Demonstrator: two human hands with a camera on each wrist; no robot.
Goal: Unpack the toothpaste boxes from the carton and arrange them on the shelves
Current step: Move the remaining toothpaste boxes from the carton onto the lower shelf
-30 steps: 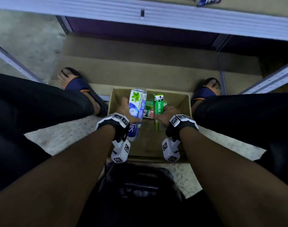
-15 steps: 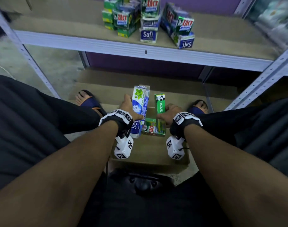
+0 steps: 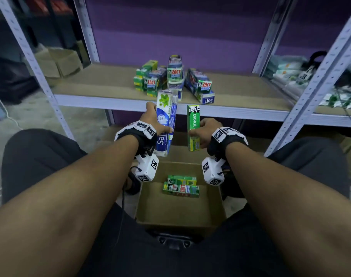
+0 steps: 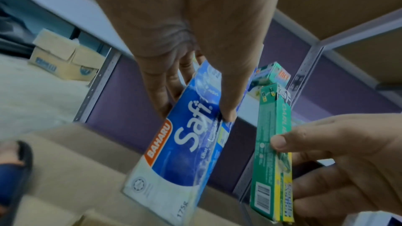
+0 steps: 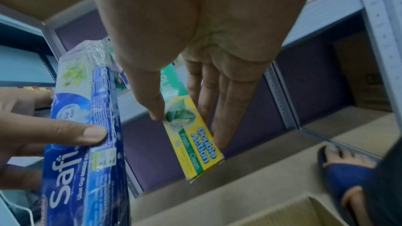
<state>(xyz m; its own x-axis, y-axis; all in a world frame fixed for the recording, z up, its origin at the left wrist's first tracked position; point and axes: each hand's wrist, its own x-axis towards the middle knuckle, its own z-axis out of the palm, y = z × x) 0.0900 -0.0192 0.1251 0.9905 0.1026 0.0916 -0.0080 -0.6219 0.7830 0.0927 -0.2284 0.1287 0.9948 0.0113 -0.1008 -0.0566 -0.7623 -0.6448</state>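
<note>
My left hand point(image 3: 153, 123) grips a blue and white Safi toothpaste pack point(image 3: 165, 122) upright, thumb on its front, fingers behind point(image 4: 189, 126). My right hand point(image 3: 202, 132) pinches a green Darlie toothpaste box point(image 3: 193, 127) upright between thumb and fingers point(image 5: 191, 137). Both are held above the open brown carton point(image 3: 146, 204) on the floor, just below the front edge of the shelf point(image 3: 102, 80). Two green toothpaste boxes point(image 3: 180, 185) lie in the carton. A pile of Zact and Safi boxes point(image 3: 172, 78) sits on the shelf board.
Grey perforated shelf uprights point(image 3: 318, 76) flank the bay; a purple back panel closes it. A lower shelf board point(image 5: 359, 126) lies behind the carton. Cardboard boxes point(image 3: 56, 60) stand on the floor at left. White packets point(image 3: 290, 72) fill the neighbouring shelf at right. My knees flank the carton.
Both hands have lifted their boxes up out of the carton toward the shelf edge. My view has tilted upward, bringing the shelf pile fully into sight.
</note>
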